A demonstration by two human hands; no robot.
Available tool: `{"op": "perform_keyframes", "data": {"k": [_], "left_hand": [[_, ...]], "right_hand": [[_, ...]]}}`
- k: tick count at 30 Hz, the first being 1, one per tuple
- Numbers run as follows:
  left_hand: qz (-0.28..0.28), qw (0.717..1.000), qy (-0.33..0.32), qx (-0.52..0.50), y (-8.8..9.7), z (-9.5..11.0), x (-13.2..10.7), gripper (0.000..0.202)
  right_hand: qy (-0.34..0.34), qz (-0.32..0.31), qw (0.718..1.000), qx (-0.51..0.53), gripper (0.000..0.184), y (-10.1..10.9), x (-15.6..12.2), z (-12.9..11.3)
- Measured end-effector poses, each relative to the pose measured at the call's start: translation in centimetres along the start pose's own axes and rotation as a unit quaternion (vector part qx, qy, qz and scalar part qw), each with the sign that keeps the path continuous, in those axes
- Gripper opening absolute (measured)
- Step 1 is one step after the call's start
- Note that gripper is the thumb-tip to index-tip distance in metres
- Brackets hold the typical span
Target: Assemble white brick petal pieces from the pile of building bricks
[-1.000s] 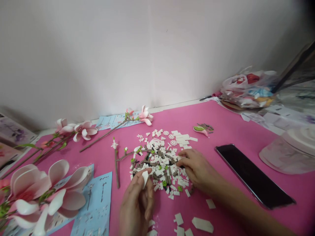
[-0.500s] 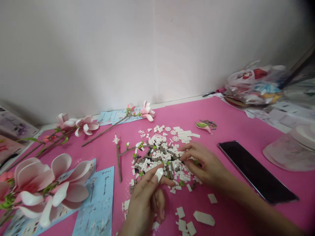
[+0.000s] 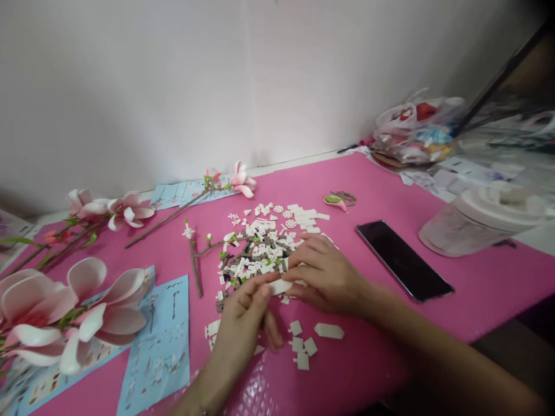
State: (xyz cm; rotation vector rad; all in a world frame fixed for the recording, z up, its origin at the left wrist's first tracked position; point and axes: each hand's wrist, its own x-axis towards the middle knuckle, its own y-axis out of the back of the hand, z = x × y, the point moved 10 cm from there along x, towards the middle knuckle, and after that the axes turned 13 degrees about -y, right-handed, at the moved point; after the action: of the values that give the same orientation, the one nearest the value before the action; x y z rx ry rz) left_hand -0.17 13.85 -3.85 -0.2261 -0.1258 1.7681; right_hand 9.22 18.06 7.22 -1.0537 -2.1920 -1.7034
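Head view: the piece [image 3: 280, 287] is white, pale-edged and longer than wide, at the near side of the mixed pile [image 3: 264, 252]. The left hand [image 3: 246, 315] pinches it in its fingers; whether the right hand [image 3: 328, 277], at its other end, grips it, I cannot tell.

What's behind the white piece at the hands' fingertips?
Beyond the white piece lies a pile of small white, brown and green parts; any covered by the right hand can't be seen.
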Motion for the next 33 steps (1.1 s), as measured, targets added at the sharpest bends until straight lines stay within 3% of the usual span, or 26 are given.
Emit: {"op": "perform_keyframes", "data": {"k": [5, 9, 11, 14, 17, 19, 21, 25, 33], "left_hand": [[0.126, 0.976, -0.179, 0.01, 2.8, 3.6, -0.2, 0.023], [0.145, 0.949, -0.274, 0.054, 3.4, 5.7, -1.8, 0.015], [0.085, 0.927, -0.34, 0.134, 2.2, 7.5, -2.6, 0.022], [-0.128, 0.86, -0.419, 0.261, -2.8, 8.7, -3.9, 0.024], [-0.315, 0.797, -0.392, 0.336, -6.9, 6.6, -5.0, 0.012], [-0.376, 0.76, -0.355, 0.393, -8.3, 4.5, -5.3, 0.011], [-0.398, 0.737, -0.33, 0.437, -8.9, 2.9, -5.3, 0.011], [-0.402, 0.722, -0.316, 0.466, -8.8, 1.7, -5.2, 0.009], [-0.389, 0.693, -0.312, 0.521, -8.2, 1.5, -4.7, 0.021]], "right_hand": [[-0.013, 0.01, 0.999, -0.05, 0.018, 0.3, 0.1, -0.6], [-0.008, -0.013, 0.998, -0.063, 0.022, -0.4, 0.1, -0.9], [-0.027, -0.019, 0.997, -0.076, 0.021, 0.0, 0.2, -0.7], [-0.08, -0.06, 0.991, -0.092, 0.016, 0.7, -0.3, 0.1], [-0.146, -0.095, 0.981, -0.086, 0.011, 1.5, -2.5, 1.3], [-0.193, -0.1, 0.973, -0.076, 0.009, 1.8, -4.8, 2.5], [-0.229, -0.103, 0.967, -0.048, 0.009, 1.6, -7.3, 3.5], [-0.286, -0.094, 0.953, -0.027, 0.008, 0.8, -10.8, 5.0], [-0.29, -0.061, 0.955, -0.021, 0.004, 0.1, -9.8, 4.2]]}}
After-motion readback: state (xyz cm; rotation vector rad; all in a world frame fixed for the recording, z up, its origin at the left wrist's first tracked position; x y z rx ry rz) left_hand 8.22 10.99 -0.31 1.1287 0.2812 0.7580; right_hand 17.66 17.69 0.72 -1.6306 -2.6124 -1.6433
